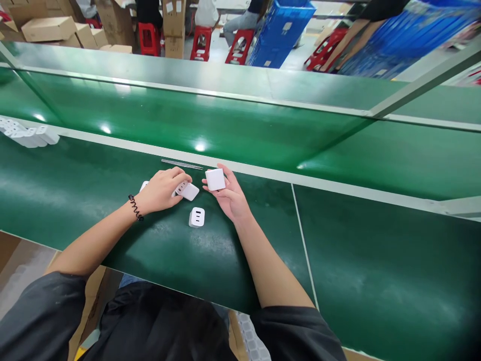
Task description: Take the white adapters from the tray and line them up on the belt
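Head view: left hand (pixel 163 190) grips ported charger (pixel 191 192), right hand (pixel 232 198) holds plain-faced charger (pixel 215 179); crate label (pixel 287 27) unreadable.

The chargers (pixel 215 179) look smooth plastic, the tweezers (pixel 182 164) metal, the worktop (pixel 353 245) glossy.

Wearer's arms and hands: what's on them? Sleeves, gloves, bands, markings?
Loose black sleeves, ending around the elbows: left sleeve, right sleeve. No clear print on either. Forearms uncovered. Left hand ungloved, with a black coiled band at its wrist, like a spiral hair tie. Right hand ungloved, nothing visible on its wrist. No cables.
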The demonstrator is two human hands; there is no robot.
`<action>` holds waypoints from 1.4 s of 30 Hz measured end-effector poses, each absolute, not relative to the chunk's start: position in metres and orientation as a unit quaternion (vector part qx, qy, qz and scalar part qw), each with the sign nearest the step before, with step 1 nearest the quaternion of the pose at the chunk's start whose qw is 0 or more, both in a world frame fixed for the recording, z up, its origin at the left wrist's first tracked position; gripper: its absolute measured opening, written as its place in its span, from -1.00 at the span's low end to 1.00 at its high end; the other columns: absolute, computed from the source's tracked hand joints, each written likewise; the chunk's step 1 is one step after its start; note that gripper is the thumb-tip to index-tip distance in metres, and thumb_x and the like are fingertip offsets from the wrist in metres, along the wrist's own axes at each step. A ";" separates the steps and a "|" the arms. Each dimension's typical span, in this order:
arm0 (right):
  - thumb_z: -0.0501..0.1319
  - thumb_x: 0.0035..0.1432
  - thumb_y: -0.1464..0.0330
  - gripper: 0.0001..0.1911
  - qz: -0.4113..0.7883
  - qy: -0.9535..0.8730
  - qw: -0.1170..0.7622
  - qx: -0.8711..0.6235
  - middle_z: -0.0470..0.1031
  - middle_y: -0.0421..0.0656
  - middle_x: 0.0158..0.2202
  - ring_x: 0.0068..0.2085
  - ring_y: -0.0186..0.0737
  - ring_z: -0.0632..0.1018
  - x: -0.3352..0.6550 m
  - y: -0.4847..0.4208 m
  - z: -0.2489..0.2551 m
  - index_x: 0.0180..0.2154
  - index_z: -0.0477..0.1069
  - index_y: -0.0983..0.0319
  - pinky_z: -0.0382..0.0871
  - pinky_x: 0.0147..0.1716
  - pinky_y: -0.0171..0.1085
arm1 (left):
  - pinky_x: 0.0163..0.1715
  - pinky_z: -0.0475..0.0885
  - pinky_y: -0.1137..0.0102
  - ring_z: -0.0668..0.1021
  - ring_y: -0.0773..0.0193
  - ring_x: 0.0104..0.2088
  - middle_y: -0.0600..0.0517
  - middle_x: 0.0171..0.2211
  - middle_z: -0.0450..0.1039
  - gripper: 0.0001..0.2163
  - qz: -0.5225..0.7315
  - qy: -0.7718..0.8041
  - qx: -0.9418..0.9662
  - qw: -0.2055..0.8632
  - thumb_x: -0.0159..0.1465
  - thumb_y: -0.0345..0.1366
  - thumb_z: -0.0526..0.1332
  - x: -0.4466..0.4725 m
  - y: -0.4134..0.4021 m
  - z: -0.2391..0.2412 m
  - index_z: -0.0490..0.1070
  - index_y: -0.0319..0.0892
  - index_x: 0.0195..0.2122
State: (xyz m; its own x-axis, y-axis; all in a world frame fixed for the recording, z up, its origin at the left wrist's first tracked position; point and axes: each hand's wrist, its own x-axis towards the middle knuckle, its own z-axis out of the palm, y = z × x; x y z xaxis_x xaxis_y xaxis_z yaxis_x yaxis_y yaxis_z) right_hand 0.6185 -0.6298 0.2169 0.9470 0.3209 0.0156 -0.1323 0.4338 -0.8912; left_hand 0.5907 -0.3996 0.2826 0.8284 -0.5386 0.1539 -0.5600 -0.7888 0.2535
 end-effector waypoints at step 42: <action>0.07 0.28 0.38 -0.56 0.087 -0.267 0.588 -0.758 0.50 -0.18 0.08 0.09 -0.16 0.50 0.607 -0.619 0.209 0.15 0.40 0.03 0.31 0.21 -0.07 | 0.30 0.25 0.13 0.28 0.05 0.31 -0.17 0.34 0.12 -0.30 -0.094 -0.373 0.867 0.316 0.24 -0.37 0.17 0.590 -0.362 0.294 -0.06 -0.15 0.39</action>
State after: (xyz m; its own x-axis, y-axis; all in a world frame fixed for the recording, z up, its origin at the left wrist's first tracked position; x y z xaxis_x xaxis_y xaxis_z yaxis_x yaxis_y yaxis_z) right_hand 0.6069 -0.6192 0.2088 0.8426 0.5069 0.1820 0.3023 -0.1655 -0.9388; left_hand 0.5904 -0.3622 0.2935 0.7036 -0.7068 0.0734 -0.5881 -0.5212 0.6185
